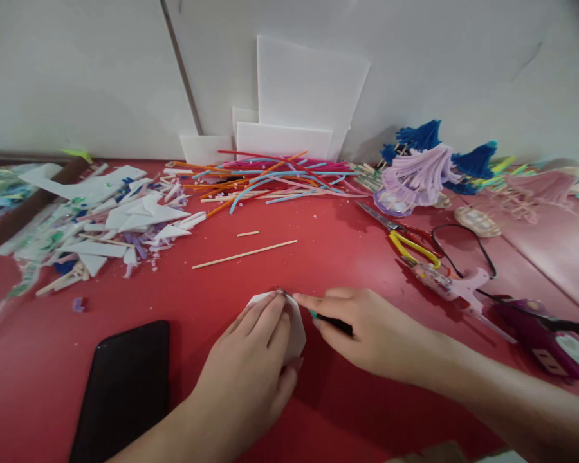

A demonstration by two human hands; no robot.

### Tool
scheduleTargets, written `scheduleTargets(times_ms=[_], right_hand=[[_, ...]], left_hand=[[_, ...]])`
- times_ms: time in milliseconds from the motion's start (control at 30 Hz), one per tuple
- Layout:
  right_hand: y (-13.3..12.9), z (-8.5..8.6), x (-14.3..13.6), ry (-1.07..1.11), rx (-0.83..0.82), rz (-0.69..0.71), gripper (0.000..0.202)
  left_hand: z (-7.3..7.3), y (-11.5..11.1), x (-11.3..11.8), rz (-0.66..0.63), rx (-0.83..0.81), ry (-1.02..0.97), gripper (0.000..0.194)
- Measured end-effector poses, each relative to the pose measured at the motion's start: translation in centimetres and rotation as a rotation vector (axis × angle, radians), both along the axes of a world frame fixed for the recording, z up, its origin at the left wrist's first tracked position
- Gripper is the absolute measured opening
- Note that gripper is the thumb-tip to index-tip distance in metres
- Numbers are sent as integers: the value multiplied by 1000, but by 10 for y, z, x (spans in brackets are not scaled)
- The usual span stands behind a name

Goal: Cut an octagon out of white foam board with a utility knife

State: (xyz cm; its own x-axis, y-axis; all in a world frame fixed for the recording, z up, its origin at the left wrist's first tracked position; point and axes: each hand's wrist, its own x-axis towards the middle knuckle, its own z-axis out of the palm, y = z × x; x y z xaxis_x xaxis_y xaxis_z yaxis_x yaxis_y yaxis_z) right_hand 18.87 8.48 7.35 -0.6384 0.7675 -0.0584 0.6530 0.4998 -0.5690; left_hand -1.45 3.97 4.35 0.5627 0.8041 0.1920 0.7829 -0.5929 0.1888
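My left hand (253,360) presses a small white board piece (295,331) down on the red table (338,257), its fingers together over the top edge. On the right, my right hand (367,328) is closed around a black and teal cutter (335,323), index finger stretched along it. The cutter's tip is by the board's upper edge, close to my left fingertips; the exact contact is hidden. Just beyond my hands lie a long thin wooden stick (244,254) and a short one (248,234).
A black phone (125,386) lies at left, below white scraps (139,212). Coloured pipe cleaners (280,177) and white boards (309,90) are at the back. Scissors (383,218), yellow-handled pliers (415,249), a glue gun (456,289), a purple power strip (545,341) and fuzzy models (419,177) occupy the right.
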Motion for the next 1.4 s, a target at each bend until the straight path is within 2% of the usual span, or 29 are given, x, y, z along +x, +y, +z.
scheduleTargets(times_ms=[667,867,1400], right_hand=[[6,3,4,23,-87,43,50],[6,-5,1,-3,-50,48,48],[-15,-5,20,-39,-92,27,47]], left_hand=[[0,1,0,-26,39,49,50],[-3,1,0,-32,43,43,47],[1,3,0,-28,-13,26,52]])
